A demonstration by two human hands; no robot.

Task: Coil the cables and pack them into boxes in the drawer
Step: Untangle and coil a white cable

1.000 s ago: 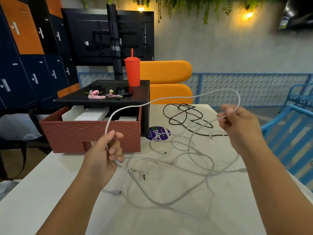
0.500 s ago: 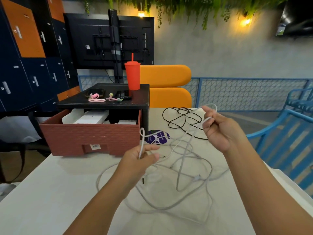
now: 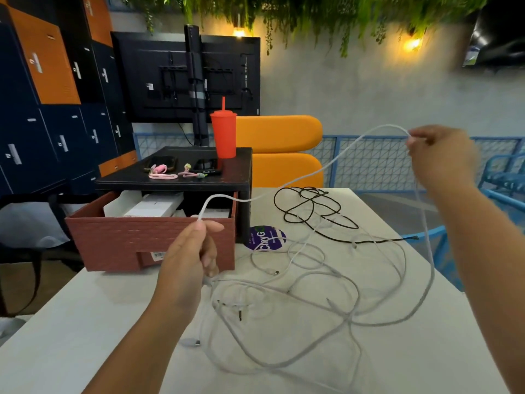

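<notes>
White cable (image 3: 312, 173) stretched between two raised hands.
Left hand (image 3: 187, 260) pinches one end; right hand (image 3: 440, 157) pinches its arch, the slack looping onto the white table (image 3: 71, 336) right of the open drawer (image 3: 147, 240).

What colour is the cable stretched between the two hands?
White, plain. The cable shows best in the head view.

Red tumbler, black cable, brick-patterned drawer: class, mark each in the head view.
red tumbler (image 3: 224, 137), head view, middle of its body.
black cable (image 3: 308, 194), head view, its tangled loops.
drawer (image 3: 127, 237), head view, its front wall.
</notes>
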